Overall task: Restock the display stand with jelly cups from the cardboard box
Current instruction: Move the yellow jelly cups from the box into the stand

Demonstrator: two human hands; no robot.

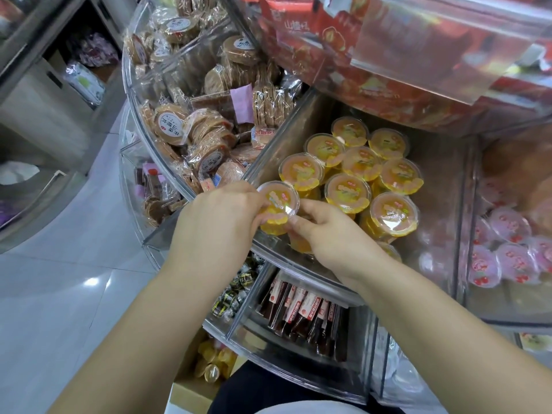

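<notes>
- Broadly, the stand (313,264), a tiered clear-plastic unit split into wedge-shaped bins, is seen filling most of the view; its walls look smooth and hard, so cups set against them are judged likely to slide rather than catch.
- The floor (74,264) is pale, glossy tile with light glare on it; shelving is seen at the far left.
- The box (191,395) is glimpsed low in the view, under the stand's edge, with yellow cups (212,366) inside it.
- The bin (298,127) at centre is already well stocked with upright orange cups (348,192), packed touching one another, some stacked on a lower layer.
- The left hand (215,222) and right hand (331,234) are both closed round the sides of one cup (277,204) at the bin's near-left corner, just beside the stocked ones.
- That cup is judged light, with thin, slightly yielding plastic walls and a film lid that could dent or peel; a hold on the sidewall below the rim is judged best, with no pressure on the lid.
- A smooth, possibly slippery wall is assumed, so a squeeze from both sides is advised.
</notes>
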